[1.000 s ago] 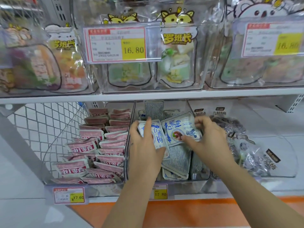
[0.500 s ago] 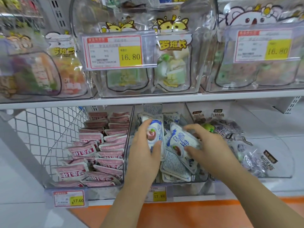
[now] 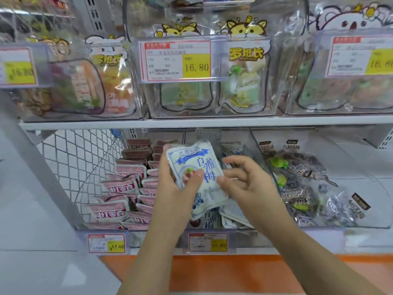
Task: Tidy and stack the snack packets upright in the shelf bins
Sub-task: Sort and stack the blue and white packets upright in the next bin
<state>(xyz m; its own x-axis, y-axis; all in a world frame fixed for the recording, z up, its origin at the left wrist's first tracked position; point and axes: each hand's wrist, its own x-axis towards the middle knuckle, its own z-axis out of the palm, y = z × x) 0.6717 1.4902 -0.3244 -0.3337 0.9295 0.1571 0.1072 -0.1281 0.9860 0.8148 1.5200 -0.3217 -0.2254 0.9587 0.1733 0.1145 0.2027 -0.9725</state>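
Left thumb (image 3: 196,175) is pressed flat on the front of a white-and-blue snack packet (image 3: 197,162), with the other left fingers wrapped behind it, so the left hand (image 3: 170,186) is gripping the packet. The packet is held up off the pile, roughly upright and tilted a bit, printed face to camera, above the middle clear bin (image 3: 256,152) on the lower shelf. The right hand (image 3: 248,184) is just beside it. Its thumb tip touches the packet's right edge and its fingers are loosely curled above. Can't tell if it's really pinching the packet or only touching it. More white-and-blue packets (image 3: 231,211) lie jumbled and flat in the bin bottom under both hands. The left neighbour bin holds pink packets (image 3: 110,213) in 2 rough rows, mostly leaning. The right neighbour bin holds dark plum candy bags (image 3: 302,188) in a loose heap. The bin fronts carry yellow price tags, 17.80 (image 3: 208,242) under the middle bin and 17.60 (image 3: 106,243) under the pink one. Wire mesh side panel (image 3: 74,162) at far left. The upper shelf board (image 3: 191,122) carries clear bins of cartoon-printed pouches (image 3: 244,77), with a 16.80 tag (image 3: 176,60) in front. Orange strip (image 3: 212,265) runs below the lower shelf edge.
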